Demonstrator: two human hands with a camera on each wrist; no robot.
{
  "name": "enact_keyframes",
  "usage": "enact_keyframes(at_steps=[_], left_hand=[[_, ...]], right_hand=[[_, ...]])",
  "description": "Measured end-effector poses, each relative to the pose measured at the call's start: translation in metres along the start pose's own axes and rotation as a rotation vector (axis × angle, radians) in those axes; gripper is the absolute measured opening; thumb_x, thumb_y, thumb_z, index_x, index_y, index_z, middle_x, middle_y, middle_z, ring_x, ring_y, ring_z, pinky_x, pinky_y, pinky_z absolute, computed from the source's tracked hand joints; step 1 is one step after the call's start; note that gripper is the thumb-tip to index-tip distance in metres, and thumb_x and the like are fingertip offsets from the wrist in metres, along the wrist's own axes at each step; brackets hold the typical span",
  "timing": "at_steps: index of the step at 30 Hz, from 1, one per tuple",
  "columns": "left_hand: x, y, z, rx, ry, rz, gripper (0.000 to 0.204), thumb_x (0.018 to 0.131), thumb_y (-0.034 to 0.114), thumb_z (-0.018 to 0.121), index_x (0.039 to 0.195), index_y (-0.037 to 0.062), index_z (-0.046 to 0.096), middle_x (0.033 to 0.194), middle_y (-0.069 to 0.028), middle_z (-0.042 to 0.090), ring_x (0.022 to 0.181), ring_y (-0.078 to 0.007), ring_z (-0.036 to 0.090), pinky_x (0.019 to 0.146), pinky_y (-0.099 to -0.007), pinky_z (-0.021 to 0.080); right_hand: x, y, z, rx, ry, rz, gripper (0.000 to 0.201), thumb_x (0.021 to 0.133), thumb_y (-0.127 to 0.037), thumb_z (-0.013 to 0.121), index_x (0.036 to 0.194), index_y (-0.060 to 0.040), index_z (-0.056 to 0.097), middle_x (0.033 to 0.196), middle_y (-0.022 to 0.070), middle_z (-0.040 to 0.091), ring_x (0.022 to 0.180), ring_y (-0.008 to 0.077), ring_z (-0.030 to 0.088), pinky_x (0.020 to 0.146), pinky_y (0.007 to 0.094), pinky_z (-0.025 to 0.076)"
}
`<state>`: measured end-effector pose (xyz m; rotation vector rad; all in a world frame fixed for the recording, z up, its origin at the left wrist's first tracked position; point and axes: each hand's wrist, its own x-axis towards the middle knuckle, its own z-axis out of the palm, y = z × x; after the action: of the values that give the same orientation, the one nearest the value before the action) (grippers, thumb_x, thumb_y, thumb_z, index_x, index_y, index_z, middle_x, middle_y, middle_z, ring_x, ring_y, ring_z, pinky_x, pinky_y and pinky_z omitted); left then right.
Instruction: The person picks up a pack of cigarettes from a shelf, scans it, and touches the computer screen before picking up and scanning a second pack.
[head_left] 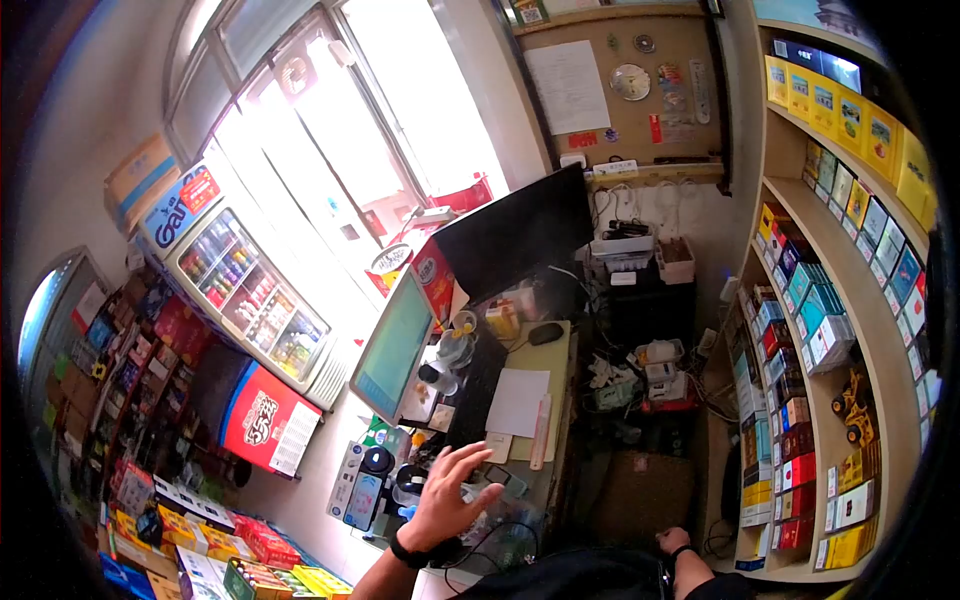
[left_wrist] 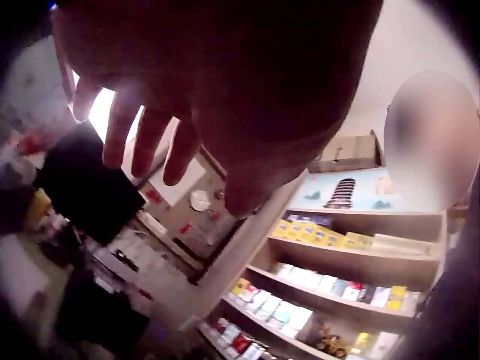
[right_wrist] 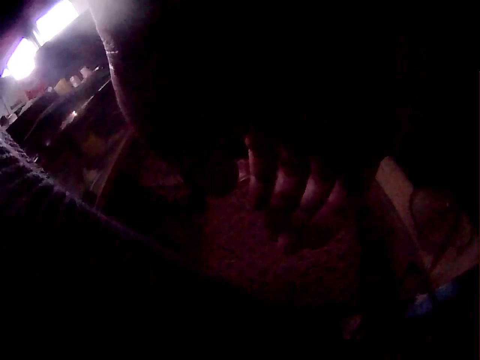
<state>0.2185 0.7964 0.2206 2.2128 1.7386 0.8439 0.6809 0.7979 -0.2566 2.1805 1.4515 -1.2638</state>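
The left grip (head_left: 445, 505) is hanging released, fingers spreading and holding nothing; the phone (head_left: 362, 502) is lying to its left. Moving slowly is probably sparing the nearby small things. The right grip (head_left: 678, 543) is resting loosely curled, apparently empty.

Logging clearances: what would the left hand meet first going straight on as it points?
Probably the small pale item before the white sheet; depth below the left hand is unclear.
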Motion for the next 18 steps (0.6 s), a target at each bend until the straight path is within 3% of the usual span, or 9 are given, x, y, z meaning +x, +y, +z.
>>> enact_keyframes(at_steps=[4, 7, 8, 11, 13, 15, 18], left_hand=[[-0.044, -0.038, 0.019, 0.230, 0.106, -0.248, 0.069, 0.094, 0.048, 0.076, 0.145, 0.0064, 0.057, 0.151, -0.0200, 0.053, 0.144, -0.0394, 0.047, 0.123, -0.0609, 0.026], [-0.067, -0.067, 0.040, 0.289, 0.116, -0.345, 0.077, 0.095, 0.057, 0.070, 0.149, 0.0046, 0.053, 0.156, -0.0226, 0.046, 0.147, -0.0410, 0.042, 0.124, -0.0634, 0.021], [-0.071, -0.072, 0.049, 0.297, 0.118, -0.354, 0.076, 0.096, 0.058, 0.068, 0.148, 0.0049, 0.054, 0.154, -0.0211, 0.050, 0.146, -0.0389, 0.044, 0.125, -0.0630, 0.018], [-0.076, -0.071, 0.061, 0.348, 0.082, -0.370, 0.071, 0.097, 0.059, 0.065, 0.144, 0.0062, 0.058, 0.147, -0.0165, 0.058, 0.141, -0.0332, 0.051, 0.127, -0.0615, 0.012], [-0.073, -0.068, 0.064, 0.371, 0.094, -0.360, 0.062, 0.099, 0.056, 0.064, 0.137, 0.0077, 0.064, 0.138, -0.0114, 0.065, 0.135, -0.0283, 0.057, 0.128, -0.0594, 0.009], [-0.070, -0.064, 0.059, 0.353, 0.078, -0.389, 0.059, 0.099, 0.055, 0.064, 0.135, 0.0082, 0.066, 0.138, -0.0118, 0.065, 0.135, -0.0288, 0.057, 0.128, -0.0585, 0.010], [-0.070, -0.064, 0.060, 0.346, 0.126, -0.368, 0.054, 0.097, 0.051, 0.068, 0.132, 0.0094, 0.067, 0.133, -0.0112, 0.068, 0.130, -0.0290, 0.061, 0.129, -0.0578, 0.010]], right_hand=[[-0.002, 0.000, -0.003, 0.061, -0.018, 0.050, 0.045, 0.093, -0.043, 0.075, 0.115, -0.0040, 0.079, 0.121, 0.0208, 0.075, 0.115, 0.0386, 0.070, 0.099, 0.0458, 0.055], [0.009, 0.005, 0.006, -0.027, 0.043, -0.067, 0.045, 0.092, -0.042, 0.075, 0.114, -0.0037, 0.080, 0.121, 0.0213, 0.075, 0.115, 0.0386, 0.070, 0.098, 0.0463, 0.055], [0.018, 0.008, 0.009, -0.012, 0.005, -0.049, 0.046, 0.091, -0.044, 0.075, 0.114, -0.0036, 0.080, 0.121, 0.0215, 0.075, 0.114, 0.0387, 0.070, 0.098, 0.0465, 0.056], [0.049, 0.020, 0.036, -0.120, 0.129, -0.141, 0.048, 0.092, -0.048, 0.070, 0.111, -0.0046, 0.081, 0.116, 0.0215, 0.076, 0.112, 0.0394, 0.071, 0.098, 0.0463, 0.056], [0.021, 0.004, 0.011, -0.109, 0.036, -0.208, 0.048, 0.092, -0.048, 0.070, 0.110, -0.0047, 0.081, 0.114, 0.0216, 0.076, 0.110, 0.0394, 0.071, 0.097, 0.0461, 0.056], [0.048, 0.023, 0.037, -0.072, 0.160, -0.185, 0.047, 0.091, -0.049, 0.072, 0.112, -0.0084, 0.081, 0.113, 0.0206, 0.076, 0.109, 0.0390, 0.072, 0.098, 0.0464, 0.056], [0.042, 0.019, 0.027, -0.059, 0.081, -0.182, 0.049, 0.093, -0.051, 0.069, 0.115, -0.0096, 0.080, 0.121, 0.0203, 0.074, 0.114, 0.0391, 0.069, 0.100, 0.0476, 0.055]])
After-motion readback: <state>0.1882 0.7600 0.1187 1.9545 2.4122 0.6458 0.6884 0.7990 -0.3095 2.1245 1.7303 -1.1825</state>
